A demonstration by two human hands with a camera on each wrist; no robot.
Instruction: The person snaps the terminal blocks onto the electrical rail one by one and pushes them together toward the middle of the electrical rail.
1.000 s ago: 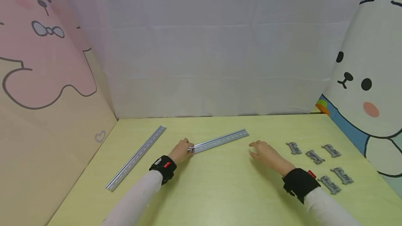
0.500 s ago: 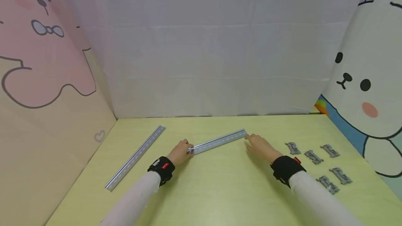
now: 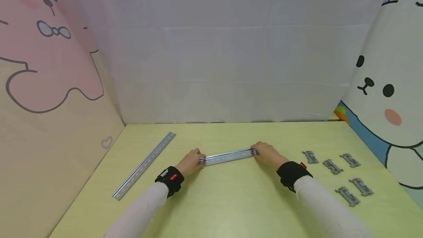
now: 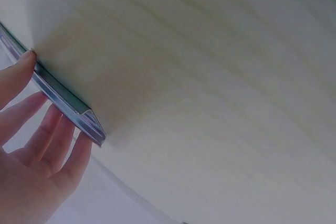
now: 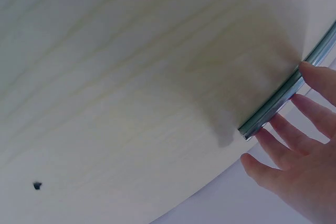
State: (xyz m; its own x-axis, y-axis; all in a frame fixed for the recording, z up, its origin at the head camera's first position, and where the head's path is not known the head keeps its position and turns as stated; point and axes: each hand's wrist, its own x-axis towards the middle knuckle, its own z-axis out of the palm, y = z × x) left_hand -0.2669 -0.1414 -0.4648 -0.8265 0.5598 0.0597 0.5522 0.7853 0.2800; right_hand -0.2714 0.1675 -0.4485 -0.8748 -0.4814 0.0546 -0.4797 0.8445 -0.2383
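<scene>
The left hand point(image 3: 190, 162) and the right hand point(image 3: 267, 154) hold a metal rail point(image 3: 228, 157) between them, one at each end. The left hand pinches its end, thumb on one edge and fingertips along the opposite edge, the fingers slightly apart. The right hand pinches the other end in the same way, thumb against the fingers, with its little finger standing off just past the rail's tip. The held rail is over the middle of the pale yellow-green surface point(image 3: 224, 205), running crosswise, its right end a little farther from the person. A second metal rail point(image 3: 144, 166) lies slantwise near the left hand, apart from it. Five small grey plates point(image 3: 332, 166) lie to the right of the right hand, apart from one another.
</scene>
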